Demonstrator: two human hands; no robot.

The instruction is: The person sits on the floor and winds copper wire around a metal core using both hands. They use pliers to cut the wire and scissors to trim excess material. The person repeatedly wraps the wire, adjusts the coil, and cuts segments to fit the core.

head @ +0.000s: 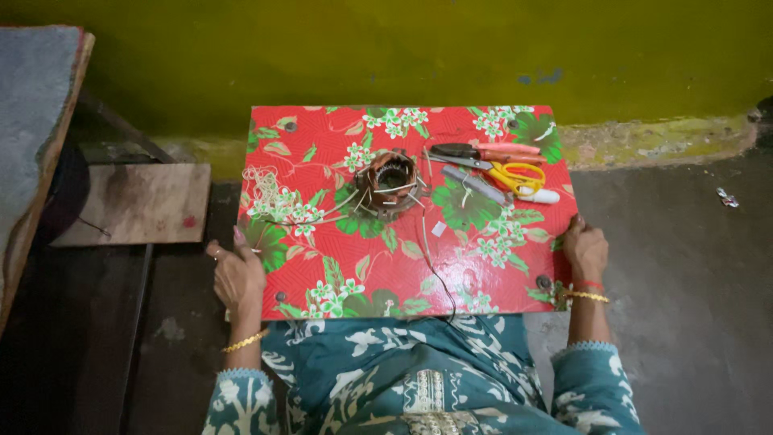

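A low table (483, 274) with a red floral cover sits in front of me. My left hand (236, 272) grips its near left edge and my right hand (585, 251) grips its near right edge. On the table's middle stands a round copper-wound motor coil (390, 180) with loose wire ends sticking out. To its right lie pliers with pink handles (483, 151), yellow-handled scissors (506, 173) and a small white tube (541, 196). A bundle of pale thread (262, 187) lies at the left, and a thin dark wire (435, 274) runs from the coil toward me.
A yellow-green wall (403, 56) rises just behind the table. A wooden board (137, 201) lies on the dark floor to the left, beside a grey-topped slab (36, 113). Bare grey floor (684, 266) spreads to the right, with a small scrap (727, 197) on it.
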